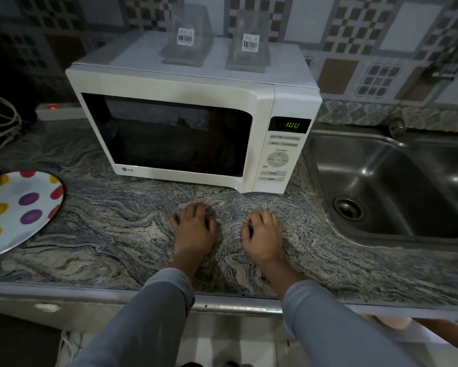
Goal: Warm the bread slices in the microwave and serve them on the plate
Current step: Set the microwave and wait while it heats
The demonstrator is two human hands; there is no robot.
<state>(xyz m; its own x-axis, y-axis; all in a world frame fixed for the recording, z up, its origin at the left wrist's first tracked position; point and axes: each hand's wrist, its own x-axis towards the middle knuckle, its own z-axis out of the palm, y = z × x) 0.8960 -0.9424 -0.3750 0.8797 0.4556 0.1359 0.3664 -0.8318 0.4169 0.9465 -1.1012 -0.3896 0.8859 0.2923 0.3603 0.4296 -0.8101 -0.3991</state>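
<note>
A white microwave [190, 128] stands on the marbled counter [116, 234] with its door closed; its green display [292, 125] is lit. The window is dark, so I cannot see any bread inside. A white plate with coloured dots [18, 210] lies at the left edge of the counter with nothing visible on it. My left hand [194, 225] and my right hand [262, 230] rest palm down on the counter just in front of the microwave, side by side, holding nothing.
Two clear plastic containers [186, 38] [250, 45] stand on top of the microwave. A steel sink [392, 186] lies to the right. A power strip with a red light [53, 108] and coiled cables [0, 123] sit at the back left.
</note>
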